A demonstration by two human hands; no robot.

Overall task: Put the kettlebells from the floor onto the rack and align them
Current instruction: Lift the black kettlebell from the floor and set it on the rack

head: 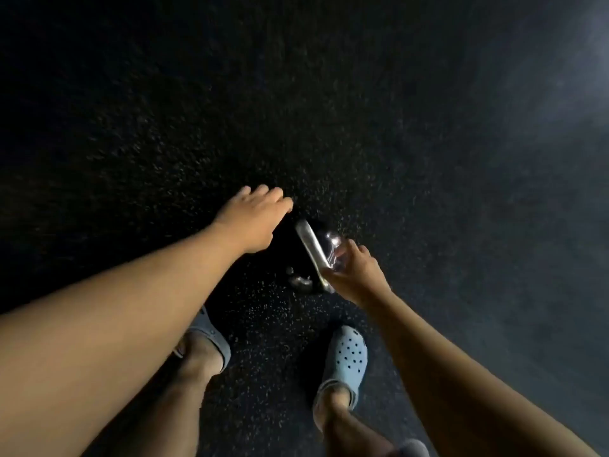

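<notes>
the kettlebell (308, 258) stands on the dark speckled floor (428, 159), just in front of the feet in pale blue clogs (349, 354), and no rack is visible in this view. its body is black and almost melts into the floor, so only the shiny metal handle (311, 250) is easy to read. the right hand (354, 273) is at the near end of this handle, with fingers touching it, but i cannot tell if they are closed around it. the left hand (253, 219) hovers above the far side, fingers loose and apart, holding nothing. i judge the thing to be heavy, stiff and not fragile, and the polished handle may be slippery. the best place to hold is the middle of the handle, with the whole palm wrapped around it.
</notes>
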